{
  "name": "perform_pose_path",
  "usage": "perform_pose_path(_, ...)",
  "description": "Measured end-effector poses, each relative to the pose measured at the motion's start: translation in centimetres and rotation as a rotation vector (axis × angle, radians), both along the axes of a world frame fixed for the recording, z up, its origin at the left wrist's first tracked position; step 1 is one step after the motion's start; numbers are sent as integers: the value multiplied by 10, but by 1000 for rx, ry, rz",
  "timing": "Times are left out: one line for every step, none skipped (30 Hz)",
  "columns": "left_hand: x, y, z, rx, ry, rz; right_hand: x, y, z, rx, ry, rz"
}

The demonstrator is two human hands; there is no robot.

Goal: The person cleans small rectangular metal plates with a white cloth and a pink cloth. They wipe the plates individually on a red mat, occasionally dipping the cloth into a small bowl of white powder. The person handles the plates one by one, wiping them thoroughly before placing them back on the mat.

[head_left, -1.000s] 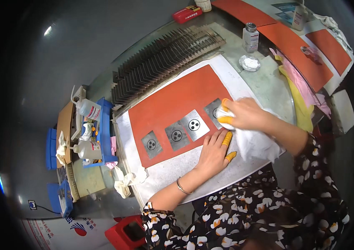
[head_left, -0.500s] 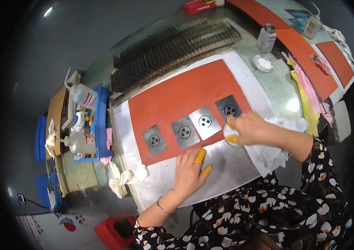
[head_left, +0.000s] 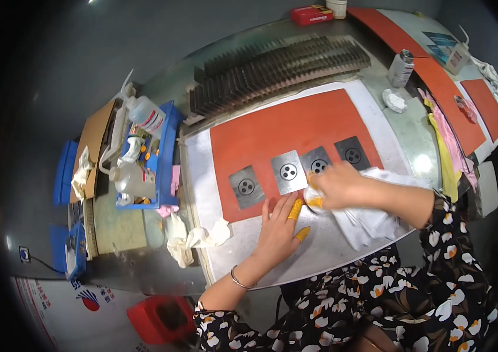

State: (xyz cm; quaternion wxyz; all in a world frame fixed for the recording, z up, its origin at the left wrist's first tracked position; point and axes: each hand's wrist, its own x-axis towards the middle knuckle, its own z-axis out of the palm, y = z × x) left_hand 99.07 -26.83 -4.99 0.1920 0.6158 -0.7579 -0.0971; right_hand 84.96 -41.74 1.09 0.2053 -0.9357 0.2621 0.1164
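Observation:
Several square-ish metal plates lie in a row on an orange-red mat, each with a dark ring around three dark round spots. The leftmost plate is apart from the second plate, which shines brightest. My right hand, with yellow finger cots, is closed on a bunched white cloth at the near edge of the third plate. Beyond it lies the darker rightmost plate. My left hand, also in yellow finger cots, rests with fingers stretched just below the second plate.
A long rack of dark upright plates stands behind the mat. To the left is a blue tray with squeeze bottles. On the right are a metal-topped bottle, a small white-filled dish and yellow and pink cloths.
The view has shifted, so the table appears farther right. Relative to the plates, my right hand with the cloth has moved left to the third plate. My left hand has also moved slightly left.

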Motion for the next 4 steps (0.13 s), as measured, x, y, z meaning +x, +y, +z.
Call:
perform_pose_path(1,5,0,11,4,2,19,-6,7,-39,-89,-54)
perform_pose_path(2,9,-1,19,4,-3,39,-20,1,-105,-156,-115)
perform_pose_path(3,11,-1,23,3,-12,60,-38,-12,-175,-223,-181)
perform_pose_path(7,15,2,25,-8,5,84,-48,-18,-97,-212,-298)
